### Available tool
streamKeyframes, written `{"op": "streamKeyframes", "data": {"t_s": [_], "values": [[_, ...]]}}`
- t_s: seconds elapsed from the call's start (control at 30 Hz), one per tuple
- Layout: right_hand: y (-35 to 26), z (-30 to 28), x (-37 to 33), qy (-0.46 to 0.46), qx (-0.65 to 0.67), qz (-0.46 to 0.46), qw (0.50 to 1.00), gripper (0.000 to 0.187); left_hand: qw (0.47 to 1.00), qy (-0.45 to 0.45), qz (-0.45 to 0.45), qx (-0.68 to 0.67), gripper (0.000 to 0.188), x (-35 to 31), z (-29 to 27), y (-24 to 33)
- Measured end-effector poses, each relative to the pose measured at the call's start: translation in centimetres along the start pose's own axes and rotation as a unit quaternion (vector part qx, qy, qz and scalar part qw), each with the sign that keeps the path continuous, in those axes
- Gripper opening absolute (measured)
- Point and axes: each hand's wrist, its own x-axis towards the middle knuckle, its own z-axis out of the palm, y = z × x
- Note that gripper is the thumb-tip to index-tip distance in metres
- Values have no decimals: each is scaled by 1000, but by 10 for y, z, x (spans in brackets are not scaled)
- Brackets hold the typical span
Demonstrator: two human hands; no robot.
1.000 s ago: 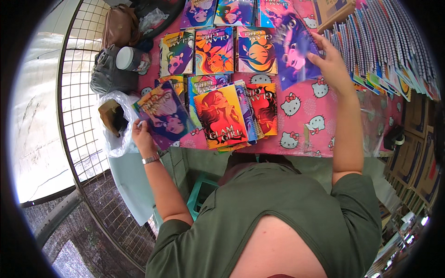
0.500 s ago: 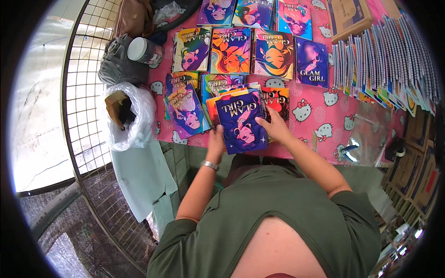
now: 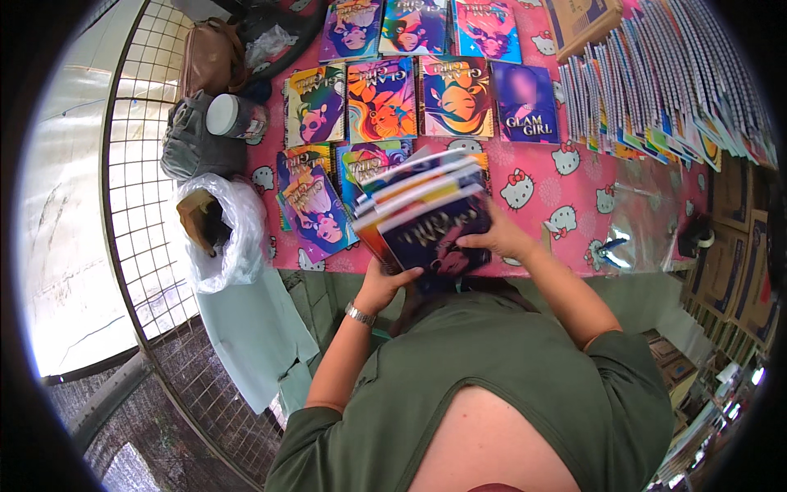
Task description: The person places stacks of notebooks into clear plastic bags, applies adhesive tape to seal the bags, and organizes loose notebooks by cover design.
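A stack of several notebooks is held between both my hands at the table's near edge, tilted so the layered edges show; it is partly blurred. My left hand grips its lower left side, thumb over the top cover. My right hand clasps the right side, thumb on the purple cover. Just left of the stack, a purple illustrated notebook lies askew on other notebooks. Behind the stack sits a green-and-purple notebook, partly hidden by it.
Rows of spiral notebooks lie on the pink patterned tablecloth. A long leaning row of notebooks and a cardboard box stand at right. A plastic-lined bag, a white-lidded jar and a wire grid are at left.
The notebook stack has tipped and been lifted toward me, showing its layered edges. My left thumb now lies over the top cover. The whole view has shifted slightly.
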Motion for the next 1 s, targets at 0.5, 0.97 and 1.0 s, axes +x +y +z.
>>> {"op": "streamKeyframes", "data": {"t_s": [0.5,0.97,1.0], "values": [[38,-59,15,49,-258,-267,927,112,919,-43,340,195,111,90,32,5],[48,-61,0,58,-283,-355,889,86,916,-68,293,266,107,91,23,23],[50,-61,1,68,-270,-358,891,84,912,-90,293,273,108,92,20,21]]}}
